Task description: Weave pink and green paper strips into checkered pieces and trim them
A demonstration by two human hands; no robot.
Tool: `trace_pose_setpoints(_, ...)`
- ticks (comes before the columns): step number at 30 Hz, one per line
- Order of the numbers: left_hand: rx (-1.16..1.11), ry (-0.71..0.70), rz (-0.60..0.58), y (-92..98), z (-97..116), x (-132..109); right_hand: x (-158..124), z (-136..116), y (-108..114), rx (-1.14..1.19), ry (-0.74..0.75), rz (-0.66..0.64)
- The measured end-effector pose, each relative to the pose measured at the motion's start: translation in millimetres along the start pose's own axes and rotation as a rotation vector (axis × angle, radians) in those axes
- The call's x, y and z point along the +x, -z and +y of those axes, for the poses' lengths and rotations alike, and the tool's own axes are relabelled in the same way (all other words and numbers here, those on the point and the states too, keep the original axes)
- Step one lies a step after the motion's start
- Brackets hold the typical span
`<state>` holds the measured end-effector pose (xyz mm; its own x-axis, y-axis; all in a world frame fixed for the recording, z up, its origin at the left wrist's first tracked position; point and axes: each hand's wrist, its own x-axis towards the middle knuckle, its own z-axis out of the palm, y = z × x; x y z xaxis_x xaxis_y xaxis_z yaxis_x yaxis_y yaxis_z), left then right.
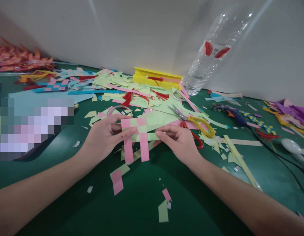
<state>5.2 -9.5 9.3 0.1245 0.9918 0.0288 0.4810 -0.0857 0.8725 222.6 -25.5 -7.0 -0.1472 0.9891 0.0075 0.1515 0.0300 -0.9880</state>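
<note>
Between my two hands, above the green table, is a piece of woven paper strips (pixel 143 138), pink ones crossing pale green ones. My left hand (pixel 105 134) pinches its left side, thumb in front and fingers behind. With thumb and fingertips, my right hand (pixel 179 139) grips the right end of a pale green strip (pixel 153 136) in the weave. Two pink ends hang down below the crossing. Just behind my right hand lie scissors (pixel 191 121) with one yellow and one red handle, blades apart. A roll of clear tape (pixel 119 111) sits behind my left hand.
Paper scraps (pixel 115 78) and red tassels (pixel 128 98) cover the back of the table. A yellow folded paper (pixel 157 78) and a clear plastic bottle (pixel 208 55) stand by the wall. A black cable (pixel 265 141) and a white spoon-like object (pixel 291 146) lie right.
</note>
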Motion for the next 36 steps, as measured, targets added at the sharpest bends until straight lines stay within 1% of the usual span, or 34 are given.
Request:
trace_pose_setpoints(4, -0.051, 0.008, -0.025, -0.8, 0.0, 0.4, -1.0, -1.4, -0.9, 0.01, -0.049, -0.093)
trace_pose_setpoints(10, -0.167, -0.053, -0.119, -1.7, 0.2, -1.6, -6.4, -5.1, -4.6, -0.042, 0.016, -0.158)
trace_pose_setpoints(14, -0.246, -0.048, -0.189, -2.4, 1.2, -2.0, -8.2, -7.7, -5.0, -0.069, 0.036, -0.13)
trace_pose_setpoints(17, -0.233, -0.02, -0.213, -3.6, 2.3, -1.7, -7.7, -6.5, -5.2, -0.059, 0.046, -0.118)
trace_pose_setpoints(21, -0.209, -0.01, -0.23, -4.5, 4.2, -3.0, -7.8, -3.4, -5.4, -0.071, 0.054, -0.136)
trace_pose_setpoints(23, -0.209, -0.006, -0.249, -4.6, 4.6, -3.5, -8.6, -3.0, -4.6, -0.095, 0.044, -0.11)
trace_pose_setpoints(25, -0.21, -0.008, -0.263, -4.8, 4.4, -3.5, -9.0, -3.7, -3.2, -0.072, 0.059, -0.062)
trace_pose_setpoints(27, -0.192, -0.023, -0.261, -4.9, 4.0, -3.2, -8.6, -4.8, -1.7, -0.022, 0.09, -0.019)
trace_pose_setpoints(30, -0.149, -0.051, -0.254, -4.6, 3.6, -3.2, -6.7, -5.9, -0.7, 0.023, 0.117, 0.009)
trace_pose_setpoints(33, -0.089, -0.085, -0.271, -3.7, 4.7, -4.5, -5.8, -5.2, -2.0, 0.0, 0.114, 0.035)
trace_pose_setpoints(36, -0.034, -0.131, -0.254, -3.0, 6.6, -6.7, -7.2, -4.9, -4.4, -0.016, 0.116, 0.032)
